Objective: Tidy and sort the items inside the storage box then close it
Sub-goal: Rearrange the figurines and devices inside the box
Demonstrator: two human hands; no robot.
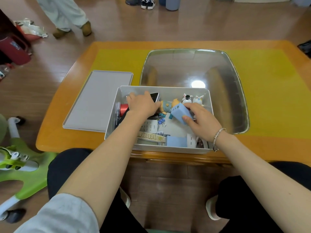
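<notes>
The right hand (200,119) grips a light blue block (181,114) with a row of dark slots on its end, thumb on the near face and fingers curled over the far side, holding it tilted above the middle of the storage box (110,115). The left hand (143,105) reaches into the far left corner of the box, palm down with fingers bent over a dark-screened device with a white edge (155,96); whether it actually grips the device cannot be told, since the fingertips are hidden.

Just beyond the blue block, against the far wall of the box, stand two small white rabbit-eared figures (192,99), and a small doll in a blue outfit (166,105) lies between the two hands. Under the left wrist sits a red cylinder (124,109) near the left wall. Toward the near side of the box lie blue binder clips (161,121), a white remote with buttons (150,126), a strip of tape with small printed shapes (151,136), a second light blue block (176,141) and a white plug adapter (191,140).

The box rests at the near edge of the surface (55,132), an orange top with a yellow mat. Its grey lid (96,101) lies flat just left of the box. Behind the box stands a large clear tub (235,91), touching or nearly touching the far wall.
</notes>
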